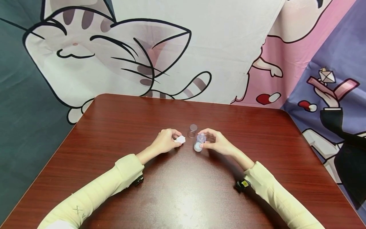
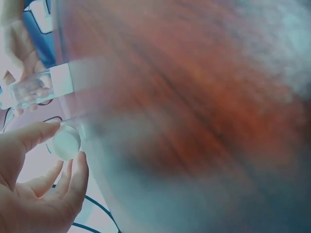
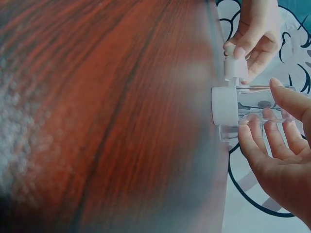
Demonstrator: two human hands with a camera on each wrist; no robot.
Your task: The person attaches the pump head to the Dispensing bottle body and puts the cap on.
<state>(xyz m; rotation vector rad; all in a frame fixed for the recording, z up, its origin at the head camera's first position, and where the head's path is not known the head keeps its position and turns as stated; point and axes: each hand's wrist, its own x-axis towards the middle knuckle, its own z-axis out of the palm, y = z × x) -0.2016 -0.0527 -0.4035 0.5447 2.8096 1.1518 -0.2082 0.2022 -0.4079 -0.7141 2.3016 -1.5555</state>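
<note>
- Two bare hands face each other over a brown wooden table (image 1: 183, 181), near its middle, with both forearms reaching in from the lower corners and angled toward one another.
- Left hand (image 1: 165, 141): thumb and fingertips pinch a small white cap (image 1: 180, 139), the thumb on the near side and the fingers bent over the far side. The left wrist view shows the cap's round face between thumb and fingers, with the other fingers loosely curved beneath.
- Right hand (image 1: 218, 143): thumb in front and fingers curved behind, it grips a small clear bottle (image 1: 198, 146) with a white bottom. The bottle stands roughly upright, neck up; whether its base touches the table cannot be told.
- White cap and bottle are near each other but apart, the cap to the left of the bottle.
- Just beyond them, between the two hands, a clear cover (image 1: 193, 130) stands on the table.
- Pale yellow sleeves (image 1: 94, 187) run down both arms, leaving the wrists bare; a dark device (image 1: 242, 185) shows under the right cuff, another under the left.
- Behind the table hangs a cloth (image 1: 228, 41) printed with cartoon figures, a smiling cat at its left.
</note>
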